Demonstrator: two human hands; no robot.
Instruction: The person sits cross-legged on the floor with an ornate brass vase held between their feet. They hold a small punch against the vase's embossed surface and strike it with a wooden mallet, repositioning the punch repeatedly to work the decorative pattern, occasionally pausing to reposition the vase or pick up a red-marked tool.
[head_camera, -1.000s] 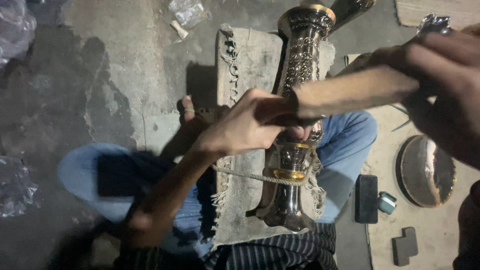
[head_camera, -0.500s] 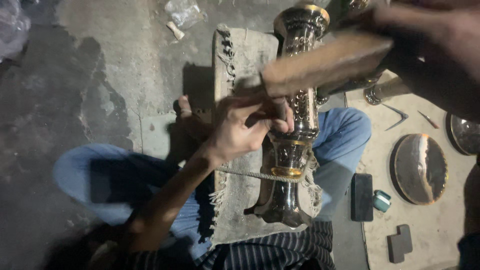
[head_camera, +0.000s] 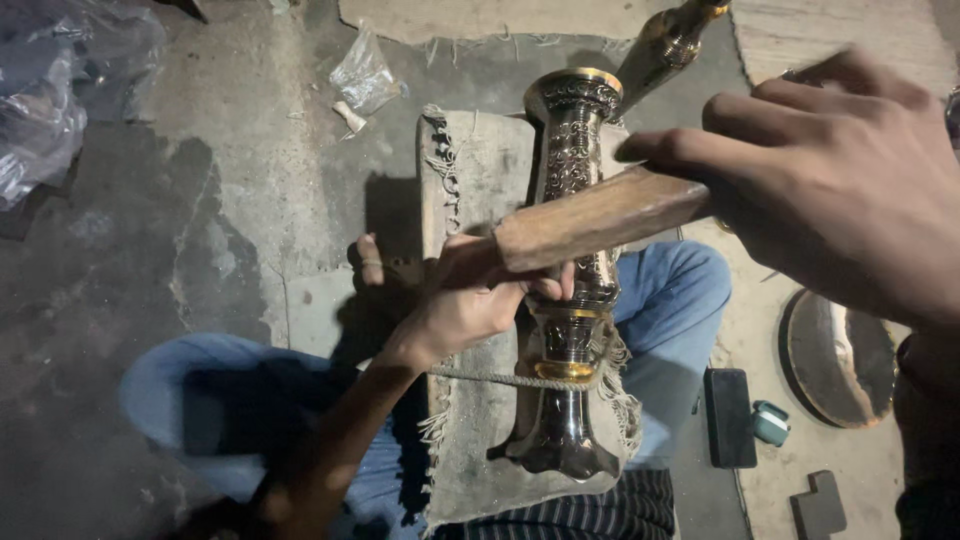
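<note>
While the left hand (head_camera: 470, 300) steadies the engraved vase (head_camera: 570, 280), the right hand's (head_camera: 850, 190) closed grip has lowered the wooden mallet (head_camera: 600, 215)

- The scene was viewed from a single head-worn camera, pointed steeply down at the lap and floor.
- The right hand (head_camera: 840, 190) was seen very close, filling the upper right.
- The vase (head_camera: 570, 300) was centred, the knees framed below.

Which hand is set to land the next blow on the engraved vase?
Right. The right hand grips the wooden mallet, raised above the engraved metal vase. The left hand is on the vase, apparently steadying it on the cloth-covered block.
</note>
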